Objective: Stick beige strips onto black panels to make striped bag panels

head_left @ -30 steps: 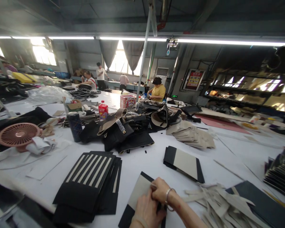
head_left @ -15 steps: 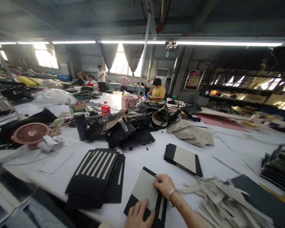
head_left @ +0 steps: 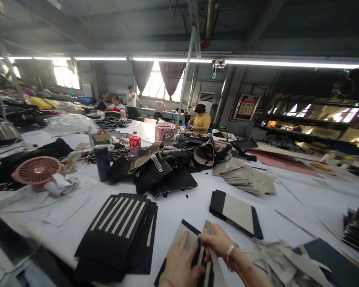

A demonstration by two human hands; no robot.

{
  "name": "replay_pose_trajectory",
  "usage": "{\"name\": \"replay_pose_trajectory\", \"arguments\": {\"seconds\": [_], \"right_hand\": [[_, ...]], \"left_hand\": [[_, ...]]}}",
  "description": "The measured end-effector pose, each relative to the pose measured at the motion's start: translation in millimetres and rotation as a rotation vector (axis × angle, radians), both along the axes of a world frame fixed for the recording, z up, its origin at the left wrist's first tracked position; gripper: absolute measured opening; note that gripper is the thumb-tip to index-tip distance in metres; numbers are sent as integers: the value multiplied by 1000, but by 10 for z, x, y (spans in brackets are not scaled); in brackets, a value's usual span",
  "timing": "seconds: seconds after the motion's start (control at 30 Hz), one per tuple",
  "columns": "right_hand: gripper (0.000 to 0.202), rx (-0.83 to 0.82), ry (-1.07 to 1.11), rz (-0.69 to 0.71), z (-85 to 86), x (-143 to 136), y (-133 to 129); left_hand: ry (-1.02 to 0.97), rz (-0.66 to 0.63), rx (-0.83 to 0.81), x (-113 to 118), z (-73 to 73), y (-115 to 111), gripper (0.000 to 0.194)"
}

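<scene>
A black panel with a grey-beige face (head_left: 179,236) lies on the white table at the bottom centre. Spread flat on its lower part is my left hand (head_left: 182,261), its fingers apart. Just right of it, my right hand (head_left: 217,240) pinches a grey-beige strip (head_left: 216,263) that hangs down over the panel's right edge. A silver bracelet (head_left: 231,252) is on my right wrist. To the left are overlapping black panels with pale stripes (head_left: 122,217). Beyond my hands sits a small stack of black and beige panels (head_left: 237,211).
Loose strips (head_left: 283,263) are heaped at the right, beside a dark sheet (head_left: 332,259). Black bags (head_left: 155,171), a dark tumbler (head_left: 101,162), a red bottle (head_left: 135,142) and a pink fan (head_left: 38,171) stand farther back. A person in yellow (head_left: 202,119) is across the table.
My right hand has taken hold of a strip; the dark slim item it held is no longer visible. My left hand has moved up the panel. The view has shifted slightly.
</scene>
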State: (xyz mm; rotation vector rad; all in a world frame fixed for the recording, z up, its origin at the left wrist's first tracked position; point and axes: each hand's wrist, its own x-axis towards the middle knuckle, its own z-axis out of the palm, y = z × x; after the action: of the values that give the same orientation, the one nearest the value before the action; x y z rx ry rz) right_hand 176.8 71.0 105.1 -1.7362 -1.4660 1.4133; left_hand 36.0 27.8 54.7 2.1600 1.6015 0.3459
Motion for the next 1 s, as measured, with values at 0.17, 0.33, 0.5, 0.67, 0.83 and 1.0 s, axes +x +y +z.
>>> {"name": "replay_pose_trajectory", "arguments": {"seconds": [0.17,0.33,0.5,0.67,0.83,1.0], "right_hand": [[6,154,-354,11,-310,30,408],[7,162,-478,63,-500,-70,547],[8,114,-558,121,-558,-120,620],[9,153,-532,229,-404,-275,381],[5,263,-482,224,-248,-323,151],[11,340,-509,120,-240,-242,203]], "left_hand": [[25,-34,-49,32,62,201,69],[35,-89,-68,7,-83,237,74],[22,-81,-83,52,-97,242,69],[-47,-32,-72,80,-70,232,54],[-95,-143,18,-93,-38,81,57],[132,-128,50,-351,-170,-298,32]]}}
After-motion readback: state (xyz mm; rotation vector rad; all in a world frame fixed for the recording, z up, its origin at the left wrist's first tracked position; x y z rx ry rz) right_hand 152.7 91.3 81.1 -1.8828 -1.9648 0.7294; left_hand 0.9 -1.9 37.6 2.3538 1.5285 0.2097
